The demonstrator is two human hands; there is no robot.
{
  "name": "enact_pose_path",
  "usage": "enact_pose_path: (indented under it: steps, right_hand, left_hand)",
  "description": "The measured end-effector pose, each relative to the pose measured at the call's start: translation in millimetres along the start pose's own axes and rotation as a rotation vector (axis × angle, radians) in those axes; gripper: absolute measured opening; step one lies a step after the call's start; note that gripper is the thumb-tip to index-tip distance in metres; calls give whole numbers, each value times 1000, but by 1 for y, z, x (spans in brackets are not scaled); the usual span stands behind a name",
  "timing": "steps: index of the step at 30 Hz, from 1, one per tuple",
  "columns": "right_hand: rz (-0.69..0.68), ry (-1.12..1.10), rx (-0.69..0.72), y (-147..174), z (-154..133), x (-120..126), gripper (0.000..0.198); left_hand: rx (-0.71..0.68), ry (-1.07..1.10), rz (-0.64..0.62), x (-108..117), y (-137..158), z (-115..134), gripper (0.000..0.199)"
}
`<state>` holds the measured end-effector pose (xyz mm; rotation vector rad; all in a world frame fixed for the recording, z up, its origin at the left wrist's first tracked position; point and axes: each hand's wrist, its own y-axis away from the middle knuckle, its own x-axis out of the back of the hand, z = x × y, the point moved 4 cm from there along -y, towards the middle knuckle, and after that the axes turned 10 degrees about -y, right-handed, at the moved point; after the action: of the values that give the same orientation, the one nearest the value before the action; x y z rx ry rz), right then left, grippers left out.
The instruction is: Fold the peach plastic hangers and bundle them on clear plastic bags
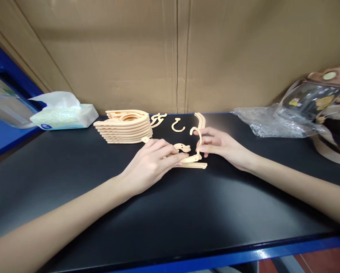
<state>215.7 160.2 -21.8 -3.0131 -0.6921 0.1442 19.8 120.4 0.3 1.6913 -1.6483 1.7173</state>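
My left hand is closed over a cream plastic hanger arm, covering most of it. Between the fingers and thumb of my right hand is a cream hanger hook, upright, its lower end meeting the tip of the arm. Whether the two are joined I cannot tell. A straight cream bar lies just in front, partly under my left fingers. Behind the fingers rests a short curved piece with holes. Farther back are a loose hook and several curved strips.
A tall stack of folded cream hangers stands left of centre, small curved parts beside it. At the back left sits a tissue pack. Clear plastic wrapping and a transparent bag lie at the right. A cardboard wall closes the back.
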Motion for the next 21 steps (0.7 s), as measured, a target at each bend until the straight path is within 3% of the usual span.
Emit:
enact_pose_path:
  steps: [10, 21]
  right_hand:
    - [38, 53, 23, 1, -2, -1, 39]
    - [86, 58, 101, 3, -2, -1, 44]
  left_hand:
    - [-27, -87, 35, 2, -2, 2, 24]
    - [30, -30, -38, -1, -2, -2, 28]
